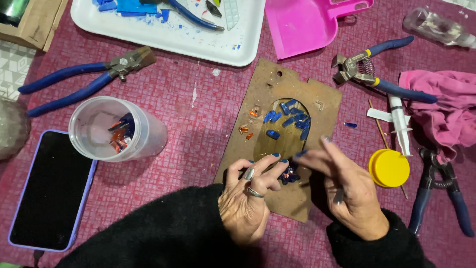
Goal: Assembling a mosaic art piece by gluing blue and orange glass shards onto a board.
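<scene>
- Right now you are working over the brown wooden template board [277,94], which is lying flat on the maroon worktop [198,124], with both hands at its lower edge.
- Your left hand [246,198] is resting on the board with fingers curled loosely, not gripping anything; its fingertips are sitting just beside a small cluster of dark blue glass chips [289,174].
- Your right hand [347,188] is hovering open above the board's lower right corner, fingers spread and blurred; I cannot tell whether anything tiny is pinched there.
- More blue glass pieces [290,116] are lying inside the arched cut-out, gathered toward its top, and a few orange pieces [246,130] are sitting just left of that opening.
- To be placing chips well, you are best keeping the left hand pressing the board steady and picking one chip at a time with your fingertips, since the edges look sharp.
- Keeping your sleeves off the cut-out seems wise; the laid pieces look loose and easy to nudge.
- Near at hand, a clear plastic cup [116,129] holding spare chips is standing to your left beside a phone [52,191], and a yellow-capped jar [389,167] with a syringe [399,121] is waiting on your right.
</scene>
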